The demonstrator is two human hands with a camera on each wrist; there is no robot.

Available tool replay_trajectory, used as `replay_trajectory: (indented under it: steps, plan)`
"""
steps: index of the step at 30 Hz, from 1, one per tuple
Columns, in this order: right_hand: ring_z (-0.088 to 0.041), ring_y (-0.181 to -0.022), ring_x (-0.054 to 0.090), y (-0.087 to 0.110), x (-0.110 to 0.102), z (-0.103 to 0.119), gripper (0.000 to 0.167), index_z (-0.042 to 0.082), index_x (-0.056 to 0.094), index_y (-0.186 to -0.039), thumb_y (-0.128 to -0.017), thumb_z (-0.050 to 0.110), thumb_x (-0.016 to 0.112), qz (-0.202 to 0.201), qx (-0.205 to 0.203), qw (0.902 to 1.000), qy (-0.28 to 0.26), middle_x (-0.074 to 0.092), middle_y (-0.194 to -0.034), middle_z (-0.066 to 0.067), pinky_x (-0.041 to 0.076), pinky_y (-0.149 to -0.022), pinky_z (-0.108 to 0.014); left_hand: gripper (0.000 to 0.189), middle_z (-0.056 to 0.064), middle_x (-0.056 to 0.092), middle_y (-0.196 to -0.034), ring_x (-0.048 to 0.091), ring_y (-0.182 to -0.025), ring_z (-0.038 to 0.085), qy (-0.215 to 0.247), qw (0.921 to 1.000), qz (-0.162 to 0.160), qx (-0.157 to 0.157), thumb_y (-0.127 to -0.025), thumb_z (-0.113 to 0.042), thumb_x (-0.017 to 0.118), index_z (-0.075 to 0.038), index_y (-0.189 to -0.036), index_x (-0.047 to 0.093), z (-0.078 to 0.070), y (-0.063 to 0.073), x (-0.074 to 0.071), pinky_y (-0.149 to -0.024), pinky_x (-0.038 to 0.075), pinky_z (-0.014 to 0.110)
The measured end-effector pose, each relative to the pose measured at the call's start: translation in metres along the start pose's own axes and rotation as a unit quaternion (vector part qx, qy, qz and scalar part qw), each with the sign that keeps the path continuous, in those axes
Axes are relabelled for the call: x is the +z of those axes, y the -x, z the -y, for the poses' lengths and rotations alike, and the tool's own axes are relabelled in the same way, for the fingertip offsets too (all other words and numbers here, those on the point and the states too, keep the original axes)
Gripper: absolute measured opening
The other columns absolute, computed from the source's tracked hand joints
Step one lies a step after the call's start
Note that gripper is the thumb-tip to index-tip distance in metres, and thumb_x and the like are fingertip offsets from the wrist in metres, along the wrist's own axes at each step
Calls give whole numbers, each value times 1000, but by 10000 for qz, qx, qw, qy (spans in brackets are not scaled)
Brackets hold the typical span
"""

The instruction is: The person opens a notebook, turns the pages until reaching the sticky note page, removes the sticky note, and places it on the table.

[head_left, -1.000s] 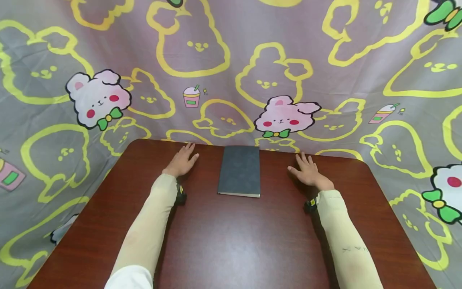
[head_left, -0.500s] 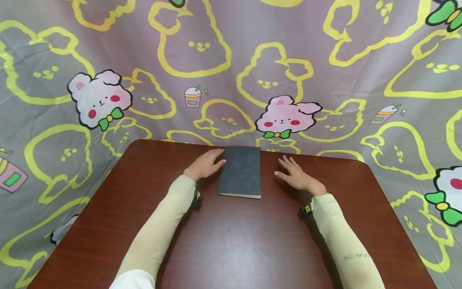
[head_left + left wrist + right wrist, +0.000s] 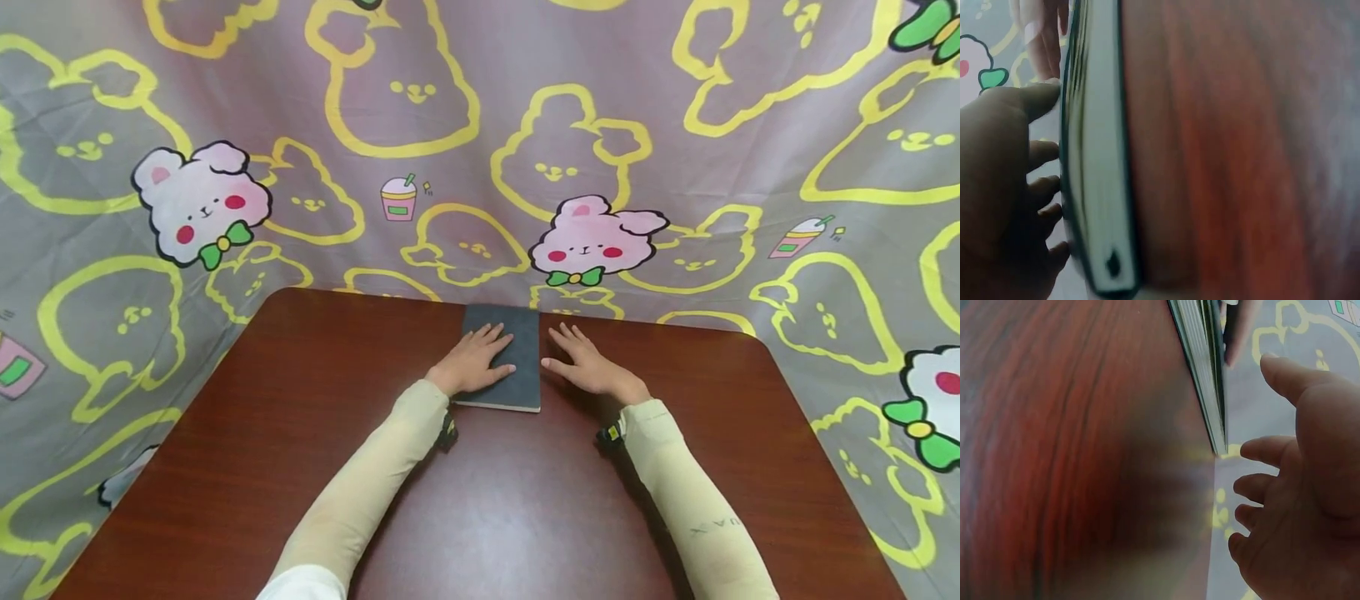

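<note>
A dark grey-blue notebook lies closed near the far edge of the table. My left hand rests on its cover with the fingers spread and straight. In the left wrist view the left fingertips and thumb touch the cover, and the page edges of the notebook face the camera. Just right of the notebook is my right hand, fingers extended and holding nothing. The right wrist view has that hand beside the notebook's corner, its fingertips apart from the cover.
The brown wooden table has rounded far corners. Behind it and along both sides hangs a grey curtain with cartoon rabbits and yellow outlines, close against the far edge.
My left hand has moved right from the bare table onto the notebook's cover. My right hand has shifted left, close to the notebook's right edge. The notebook has stayed in place.
</note>
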State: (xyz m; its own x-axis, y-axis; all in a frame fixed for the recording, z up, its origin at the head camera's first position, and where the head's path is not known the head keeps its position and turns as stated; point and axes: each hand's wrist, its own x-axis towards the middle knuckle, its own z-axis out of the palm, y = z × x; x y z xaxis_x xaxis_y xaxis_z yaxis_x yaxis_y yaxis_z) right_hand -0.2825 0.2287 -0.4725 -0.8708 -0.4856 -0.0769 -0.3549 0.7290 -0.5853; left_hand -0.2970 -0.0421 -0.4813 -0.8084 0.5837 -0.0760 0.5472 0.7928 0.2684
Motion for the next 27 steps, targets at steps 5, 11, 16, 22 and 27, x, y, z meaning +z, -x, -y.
replay_trajectory:
  steps: [5,11,16,22,27]
  plan:
    - [-48,-155,-2,-6,3,0,88,3,20,-162,-98,44,64,188,-67,9998,89,6,-169,-23,9,-119,-71,71,7,15,-171,10,-158,28,-203,9995,163,-166,-104,-57,42,-20,-163,26,-4,-2,5,-127,11,50]
    - [-50,-154,-2,-10,4,-2,99,2,22,-161,-90,42,77,301,-136,9994,136,6,-169,-25,10,-117,-73,71,7,15,-171,10,-158,29,-114,9996,168,-199,-104,-56,45,-20,-162,27,-8,-3,3,-127,11,51]
    - [-47,-155,-4,-14,5,-6,107,6,23,-162,-83,46,83,462,-67,9988,109,5,-169,-22,12,-118,-72,71,7,14,-171,9,-158,29,-32,9995,216,-209,-104,-55,45,-20,-162,26,-7,-4,4,-127,10,51]
    - [-47,-155,-4,-18,5,-9,115,4,23,-162,-76,45,88,438,-190,9988,71,5,-170,-21,14,-117,-72,70,9,16,-170,11,-158,30,33,9998,118,-178,-104,-54,46,-18,-162,29,-6,-6,3,-127,12,52]
    - [-47,-155,-5,-20,7,-10,116,2,25,-160,-74,44,90,326,-321,9989,94,6,-171,-18,16,-117,-72,68,11,19,-170,13,-158,32,92,9996,92,-230,-104,-51,49,-16,-160,33,-8,-8,1,-126,13,53]
